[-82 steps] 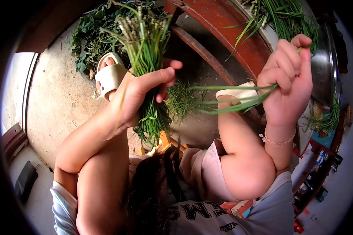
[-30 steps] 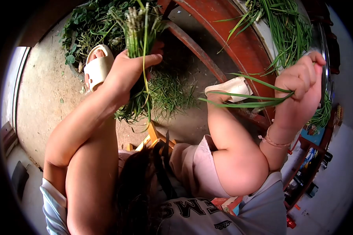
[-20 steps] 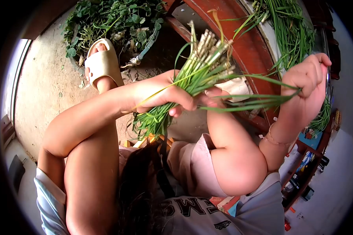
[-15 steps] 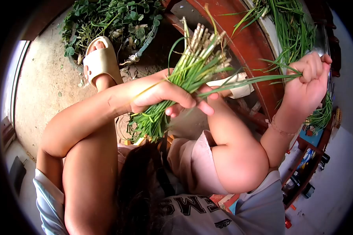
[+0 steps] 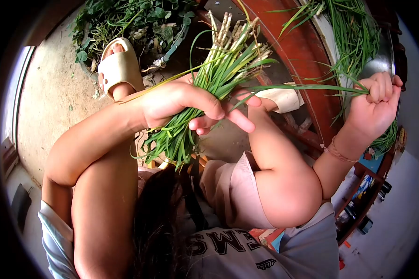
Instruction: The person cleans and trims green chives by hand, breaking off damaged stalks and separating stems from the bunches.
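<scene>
A bunch of garlic chives (image 5: pixel 221 76) is gripped in my left hand (image 5: pixel 184 102), pale root ends pointing up and away, green leaves hanging below the palm. My left thumb wraps over the stems while some fingertips stick out past them on the right. Out at the right, my right hand (image 5: pixel 375 102) is closed around the ends of a few long chive leaves (image 5: pixel 307 87). These leaves run nearly level and taut from the bunch to the right fist.
More chives (image 5: pixel 349 37) lie at the upper right beside a metal basin (image 5: pixel 382 56) on a red wooden piece of furniture (image 5: pixel 307 51). Leafy green plants (image 5: pixel 125 23) fill the upper left. My feet wear pale slippers (image 5: pixel 118 69). Small items sit on a shelf (image 5: pixel 358 204) at lower right.
My right hand has moved right and slightly down, drawing the held leaves straighter. My left hand has shifted a little left, and the bunch's root ends sit higher in view.
</scene>
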`<action>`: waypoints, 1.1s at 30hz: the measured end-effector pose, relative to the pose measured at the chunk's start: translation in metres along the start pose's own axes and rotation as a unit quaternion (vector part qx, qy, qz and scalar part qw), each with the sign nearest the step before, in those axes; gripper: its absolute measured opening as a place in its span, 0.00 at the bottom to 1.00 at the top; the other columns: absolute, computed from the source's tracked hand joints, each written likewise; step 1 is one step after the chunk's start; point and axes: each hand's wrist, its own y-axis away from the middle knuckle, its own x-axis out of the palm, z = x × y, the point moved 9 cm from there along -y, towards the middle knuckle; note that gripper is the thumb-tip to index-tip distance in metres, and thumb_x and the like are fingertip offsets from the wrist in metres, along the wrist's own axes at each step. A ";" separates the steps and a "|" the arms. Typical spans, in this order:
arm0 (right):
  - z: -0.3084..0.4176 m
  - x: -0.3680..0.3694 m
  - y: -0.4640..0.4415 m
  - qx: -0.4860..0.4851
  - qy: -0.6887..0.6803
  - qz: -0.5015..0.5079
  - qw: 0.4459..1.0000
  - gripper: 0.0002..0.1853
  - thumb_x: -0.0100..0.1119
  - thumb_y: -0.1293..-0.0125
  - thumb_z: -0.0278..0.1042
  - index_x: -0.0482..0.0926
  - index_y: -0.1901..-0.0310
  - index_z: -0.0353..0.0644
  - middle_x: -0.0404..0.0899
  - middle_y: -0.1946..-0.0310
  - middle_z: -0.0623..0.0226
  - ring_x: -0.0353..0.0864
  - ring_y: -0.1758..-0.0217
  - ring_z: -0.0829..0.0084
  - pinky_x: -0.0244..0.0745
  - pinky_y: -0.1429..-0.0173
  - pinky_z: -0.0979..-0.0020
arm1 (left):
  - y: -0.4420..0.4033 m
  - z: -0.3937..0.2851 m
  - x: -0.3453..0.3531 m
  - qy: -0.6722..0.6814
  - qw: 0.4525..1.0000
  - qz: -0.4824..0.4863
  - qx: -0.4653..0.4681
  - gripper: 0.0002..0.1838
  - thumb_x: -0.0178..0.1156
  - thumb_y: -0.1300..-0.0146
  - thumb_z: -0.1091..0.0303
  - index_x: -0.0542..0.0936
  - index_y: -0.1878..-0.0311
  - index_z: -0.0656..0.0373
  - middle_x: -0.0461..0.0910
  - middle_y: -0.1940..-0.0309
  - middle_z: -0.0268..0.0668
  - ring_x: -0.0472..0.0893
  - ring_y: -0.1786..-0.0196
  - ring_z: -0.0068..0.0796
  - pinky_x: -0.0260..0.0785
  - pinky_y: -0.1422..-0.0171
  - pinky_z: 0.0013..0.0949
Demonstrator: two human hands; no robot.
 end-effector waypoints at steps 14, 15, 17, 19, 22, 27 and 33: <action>0.009 0.027 0.021 -0.169 0.370 -0.107 0.907 0.10 0.38 0.36 0.29 0.65 0.56 0.34 0.57 0.83 0.74 0.43 0.87 0.87 0.39 0.85 0.83 | 0.015 -0.028 -0.012 0.032 0.985 -0.085 0.148 0.20 0.53 0.42 0.60 0.67 0.51 0.63 0.71 0.73 0.34 0.67 0.80 0.18 0.63 0.71 0.23; 0.015 0.034 0.023 -0.216 0.419 -0.128 0.873 0.11 0.38 0.36 0.29 0.65 0.55 0.34 0.58 0.82 0.74 0.44 0.87 0.88 0.39 0.85 0.83 | 0.014 -0.027 -0.013 0.029 0.985 -0.092 0.142 0.18 0.53 0.42 0.60 0.67 0.53 0.62 0.69 0.75 0.32 0.67 0.78 0.20 0.64 0.69 0.25; 0.017 0.042 0.027 -0.248 0.457 -0.147 0.841 0.13 0.38 0.37 0.28 0.62 0.53 0.32 0.61 0.81 0.71 0.45 0.87 0.88 0.39 0.84 0.85 | 0.015 -0.030 -0.010 -0.004 0.983 -0.103 0.150 0.16 0.52 0.41 0.60 0.69 0.56 0.61 0.67 0.78 0.31 0.68 0.77 0.22 0.65 0.65 0.28; 0.008 0.050 0.028 -0.247 0.471 -0.133 0.836 0.13 0.38 0.37 0.28 0.62 0.53 0.32 0.62 0.81 0.70 0.45 0.88 0.88 0.40 0.84 0.85 | 0.014 -0.030 -0.005 0.001 0.985 -0.095 0.145 0.17 0.51 0.42 0.61 0.67 0.55 0.64 0.69 0.78 0.33 0.70 0.75 0.24 0.65 0.64 0.30; 0.016 0.059 0.027 -0.286 0.514 -0.132 0.798 0.13 0.40 0.38 0.28 0.63 0.54 0.30 0.64 0.82 0.69 0.45 0.89 0.87 0.41 0.85 0.85 | 0.015 -0.034 0.000 0.005 0.987 -0.080 0.143 0.16 0.50 0.42 0.65 0.68 0.54 0.65 0.71 0.76 0.33 0.72 0.74 0.22 0.65 0.65 0.26; 0.039 0.091 0.053 -0.469 0.563 -0.131 0.668 0.10 0.44 0.41 0.24 0.66 0.58 0.29 0.62 0.84 0.70 0.48 0.87 0.88 0.41 0.85 0.86 | 0.021 -0.035 -0.006 -0.060 0.976 -0.152 0.143 0.11 0.56 0.46 0.70 0.73 0.59 0.63 0.73 0.74 0.29 0.71 0.78 0.15 0.64 0.72 0.19; -0.074 0.054 0.022 0.074 0.586 0.017 0.807 0.07 0.51 0.45 0.22 0.72 0.63 0.36 0.70 0.79 0.78 0.61 0.80 0.92 0.53 0.78 0.89 | 0.022 -0.035 0.012 -0.077 0.981 -0.105 0.141 0.09 0.55 0.48 0.73 0.70 0.63 0.64 0.70 0.78 0.32 0.70 0.79 0.18 0.64 0.74 0.21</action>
